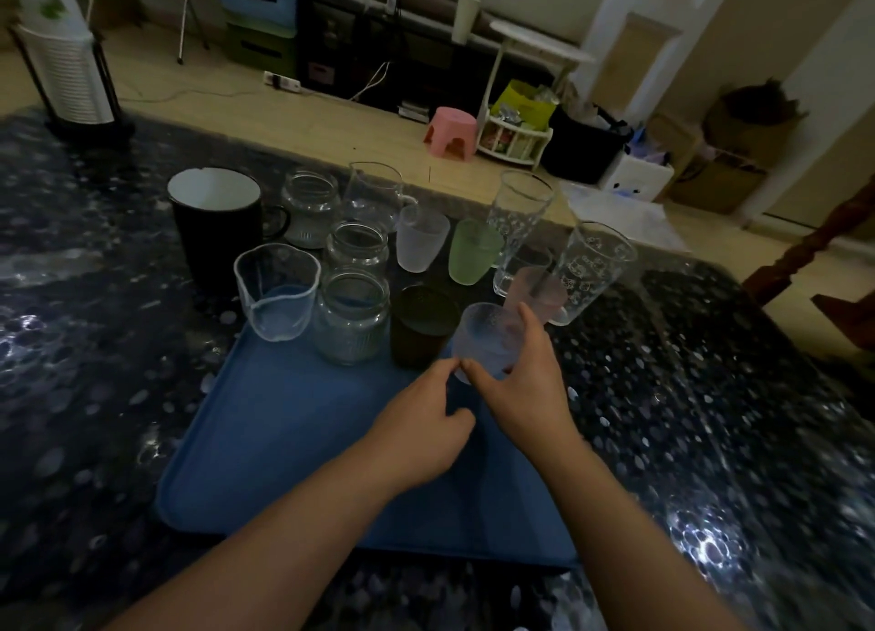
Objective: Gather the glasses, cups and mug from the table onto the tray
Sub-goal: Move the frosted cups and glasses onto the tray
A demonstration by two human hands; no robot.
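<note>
A blue tray [293, 441] lies on the dark patterned table. My right hand [521, 384] grips a frosted bluish cup [487, 337] over the tray's far right corner. My left hand [421, 422] touches the cup's base with its fingertips. On the tray's far edge stand a clear spouted cup [277, 289], a ribbed glass jar [350, 318] and a dark cup [424, 323]. Behind them on the table are a black mug [215, 223], two more jars, a glass pitcher [371, 195], a frosted white cup [421, 237], a green cup [473, 251], a pink cup [540, 289] and two tall printed glasses [592, 270].
The table's far edge runs just behind the glasses, with the floor beyond. A pink stool [452, 131], a white rack and a fan stand on the floor. A wooden chair [814, 251] is at the right. The near half of the tray is bare.
</note>
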